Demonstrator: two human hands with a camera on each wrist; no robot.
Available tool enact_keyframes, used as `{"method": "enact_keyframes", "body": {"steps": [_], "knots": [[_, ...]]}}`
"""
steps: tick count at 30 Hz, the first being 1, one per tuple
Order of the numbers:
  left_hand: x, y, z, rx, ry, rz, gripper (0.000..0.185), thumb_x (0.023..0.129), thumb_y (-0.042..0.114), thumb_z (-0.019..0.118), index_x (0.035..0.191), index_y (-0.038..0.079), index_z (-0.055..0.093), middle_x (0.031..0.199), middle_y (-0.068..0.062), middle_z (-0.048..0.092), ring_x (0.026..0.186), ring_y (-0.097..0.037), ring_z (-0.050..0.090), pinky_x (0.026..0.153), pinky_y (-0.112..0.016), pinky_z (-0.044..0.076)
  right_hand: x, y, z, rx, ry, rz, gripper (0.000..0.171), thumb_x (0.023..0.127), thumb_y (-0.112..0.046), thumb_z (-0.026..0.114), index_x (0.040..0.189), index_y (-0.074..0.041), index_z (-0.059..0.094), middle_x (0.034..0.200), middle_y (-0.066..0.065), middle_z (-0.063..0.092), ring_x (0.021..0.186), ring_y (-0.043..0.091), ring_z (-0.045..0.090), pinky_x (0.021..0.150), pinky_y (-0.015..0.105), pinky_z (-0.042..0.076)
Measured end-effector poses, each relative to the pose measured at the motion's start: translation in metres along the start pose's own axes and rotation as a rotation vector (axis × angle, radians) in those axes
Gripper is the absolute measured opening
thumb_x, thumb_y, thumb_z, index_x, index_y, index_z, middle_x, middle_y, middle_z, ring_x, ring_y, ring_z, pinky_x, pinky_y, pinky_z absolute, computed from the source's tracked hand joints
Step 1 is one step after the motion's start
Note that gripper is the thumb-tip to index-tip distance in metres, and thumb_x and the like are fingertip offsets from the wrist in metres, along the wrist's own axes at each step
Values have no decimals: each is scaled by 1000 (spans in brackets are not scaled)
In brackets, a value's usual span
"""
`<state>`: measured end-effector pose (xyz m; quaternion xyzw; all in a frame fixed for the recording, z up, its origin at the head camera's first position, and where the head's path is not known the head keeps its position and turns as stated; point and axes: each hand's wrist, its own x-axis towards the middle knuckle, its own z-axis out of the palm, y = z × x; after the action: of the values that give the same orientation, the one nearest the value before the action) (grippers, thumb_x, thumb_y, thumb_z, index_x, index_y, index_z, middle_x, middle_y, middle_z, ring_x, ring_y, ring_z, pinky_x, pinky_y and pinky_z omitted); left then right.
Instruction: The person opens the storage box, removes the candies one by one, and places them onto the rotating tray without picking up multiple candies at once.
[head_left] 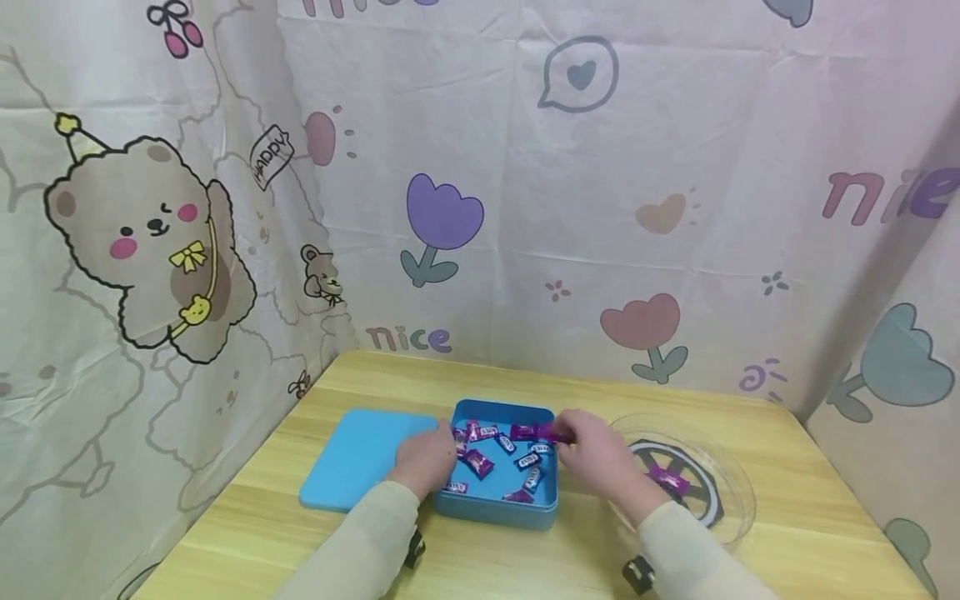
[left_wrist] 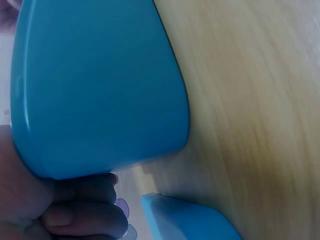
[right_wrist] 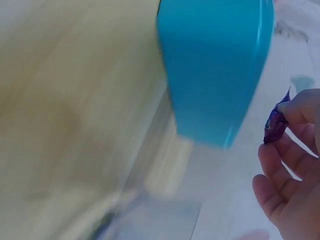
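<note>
While the right hand (head_left: 600,457) pinches one purple candy (head_left: 557,434) over the tin's (head_left: 498,507) far corner, left grip (head_left: 427,461) steadies the near-left wall, fingers curled; thin pinch on wrapper tip could slip, dropping it outside the plate (head_left: 731,492)

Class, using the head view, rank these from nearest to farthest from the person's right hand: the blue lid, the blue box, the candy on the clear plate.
From the right hand:
1. Blue box, right beside the hand, on its left.
2. Candy on the clear plate, just right of the wrist.
3. Blue lid, far left, beyond the box.
</note>
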<state>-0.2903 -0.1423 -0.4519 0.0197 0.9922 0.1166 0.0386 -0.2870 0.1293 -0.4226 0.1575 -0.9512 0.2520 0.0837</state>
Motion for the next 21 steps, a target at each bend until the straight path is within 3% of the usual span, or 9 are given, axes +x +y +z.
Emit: {"method": "enact_keyframes", "body": {"steps": [4,7,13,21], "knots": [[0,0,1,-33,0,-3,53,102,16,57,148,-6,41,125,-23,65,92,-28,62,86,-55,55,-12,30,-21,-20,6,78,17,88,-12,74,101,-21,69,89,-8,65,80,14,59,74,41,54],[-1,-2,-1,-56,2,-5,53,103,16,55,149,-7,41,132,-24,62,97,-30,63,88,-56,54,-17,52,-37,-46,21,88,18,87,-10,73,102,-19,69,88,-6,66,80,15,60,74,45,54],[-2,-3,-5,-35,-9,-3,53,102,13,57,148,-7,41,133,-23,61,90,-28,59,84,-53,56,-22,94,-57,-103,42,103,21,86,-12,71,106,-15,66,88,-3,68,74,15,60,72,46,53],[-3,1,-3,-19,-10,11,54,100,12,61,147,-8,42,126,-23,63,84,-27,57,82,-52,56,-34,137,-67,-130,-31,198,18,87,-11,71,105,-10,65,87,1,66,75,19,60,70,48,52]]}}
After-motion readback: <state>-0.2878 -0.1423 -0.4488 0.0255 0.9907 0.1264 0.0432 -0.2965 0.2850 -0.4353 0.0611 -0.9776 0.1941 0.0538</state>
